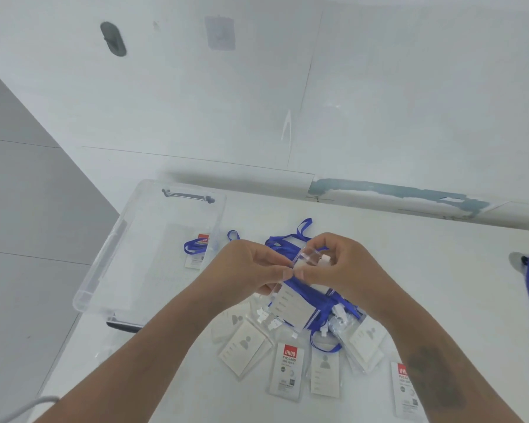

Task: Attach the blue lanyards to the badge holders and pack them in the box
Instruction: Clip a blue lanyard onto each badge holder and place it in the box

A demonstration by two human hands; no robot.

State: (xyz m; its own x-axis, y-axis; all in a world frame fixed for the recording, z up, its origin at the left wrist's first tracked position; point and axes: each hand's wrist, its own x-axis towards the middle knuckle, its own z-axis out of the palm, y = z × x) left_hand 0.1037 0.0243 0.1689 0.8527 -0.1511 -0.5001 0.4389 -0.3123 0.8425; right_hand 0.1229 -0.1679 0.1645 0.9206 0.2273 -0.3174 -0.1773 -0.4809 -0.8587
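Clear plastic holders (245, 351) lie loose on the worktop (440, 285) nearest the person, below the held holder (290, 303). Both hands pinch that holder's top edge: left hand (251, 267) at its left corner, right hand (336, 264) at the clip, its long axis hanging toward the person over the lanyards (287, 244). Farther left of it sits the box (110, 254), one finished badge (196, 248) inside.
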